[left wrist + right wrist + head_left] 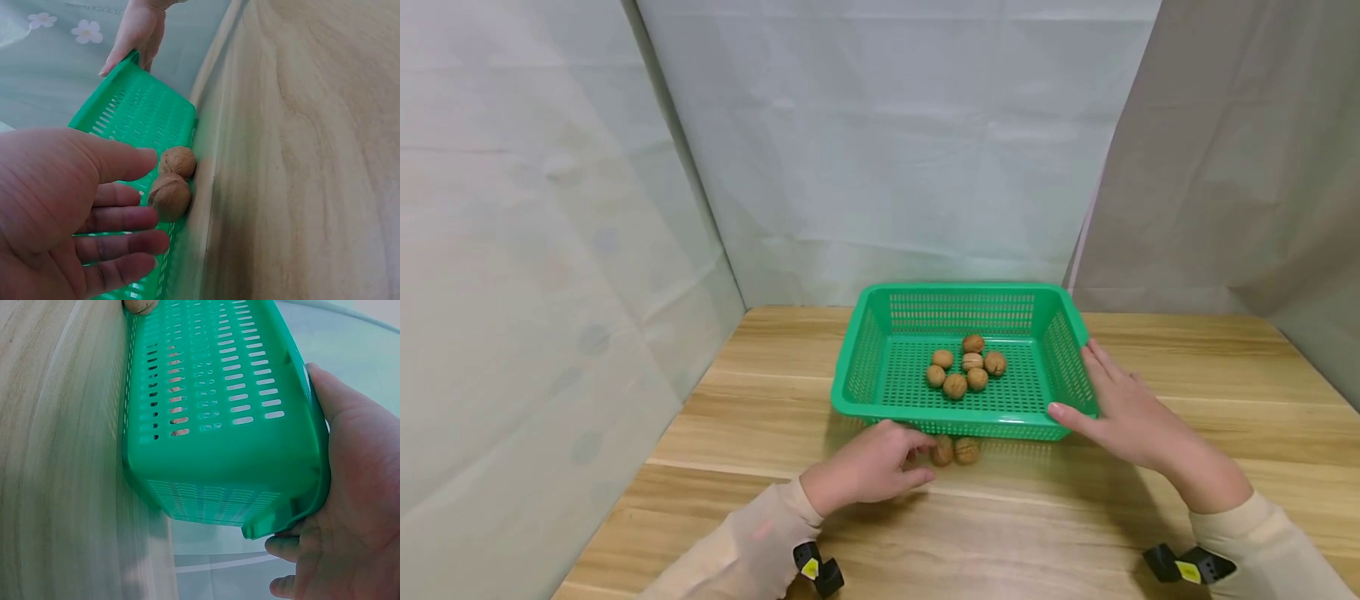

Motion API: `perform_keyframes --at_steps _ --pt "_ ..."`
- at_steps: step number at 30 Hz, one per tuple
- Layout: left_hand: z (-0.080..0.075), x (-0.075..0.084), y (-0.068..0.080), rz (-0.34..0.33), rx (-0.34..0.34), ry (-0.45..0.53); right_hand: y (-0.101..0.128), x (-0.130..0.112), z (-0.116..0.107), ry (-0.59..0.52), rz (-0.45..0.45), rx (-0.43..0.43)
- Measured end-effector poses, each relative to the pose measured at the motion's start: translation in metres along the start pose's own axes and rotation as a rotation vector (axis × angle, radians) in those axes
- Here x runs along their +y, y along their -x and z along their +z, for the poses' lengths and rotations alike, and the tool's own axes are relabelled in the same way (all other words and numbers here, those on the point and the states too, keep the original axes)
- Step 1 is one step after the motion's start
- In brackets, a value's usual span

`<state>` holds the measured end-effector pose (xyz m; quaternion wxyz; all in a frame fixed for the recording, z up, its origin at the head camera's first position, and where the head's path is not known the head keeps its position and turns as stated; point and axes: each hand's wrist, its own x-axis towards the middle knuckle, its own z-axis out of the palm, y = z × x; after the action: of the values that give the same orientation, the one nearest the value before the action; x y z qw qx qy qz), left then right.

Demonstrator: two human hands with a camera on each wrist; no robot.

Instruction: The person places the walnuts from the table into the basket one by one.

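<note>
My left hand (876, 462) is beside two walnuts on the table, the left walnut (942, 451) and the right walnut (967, 451). In the left wrist view its fingers are loosely bent and apart, with the fingertips close to the nearer walnut (170, 197). Both nuts lie along the front wall of a green plastic basket (962, 419). Several more walnuts (955, 386) sit inside on its slotted floor. At the basket's front right corner, my right hand (1138, 421) holds the rim, thumb on the front edge and fingers along the right side.
The basket stands on a wooden table (737, 442) near its back edge. Pale cloth walls (895, 150) rise behind and at both sides. A black device with a yellow mark (816, 569) is worn at each wrist.
</note>
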<state>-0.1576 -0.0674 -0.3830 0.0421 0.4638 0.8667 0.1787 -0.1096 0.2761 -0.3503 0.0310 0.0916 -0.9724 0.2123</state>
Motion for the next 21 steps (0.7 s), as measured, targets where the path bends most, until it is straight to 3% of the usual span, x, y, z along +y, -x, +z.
perform_keyframes --at_steps 12,21 --pt "0.010 -0.008 -0.001 -0.037 0.033 0.024 -0.001 -0.003 -0.001 0.004 -0.006 0.006" --pt "0.013 -0.006 -0.004 0.059 0.007 0.045 0.000 0.000 0.000 -0.001 -0.003 0.010"
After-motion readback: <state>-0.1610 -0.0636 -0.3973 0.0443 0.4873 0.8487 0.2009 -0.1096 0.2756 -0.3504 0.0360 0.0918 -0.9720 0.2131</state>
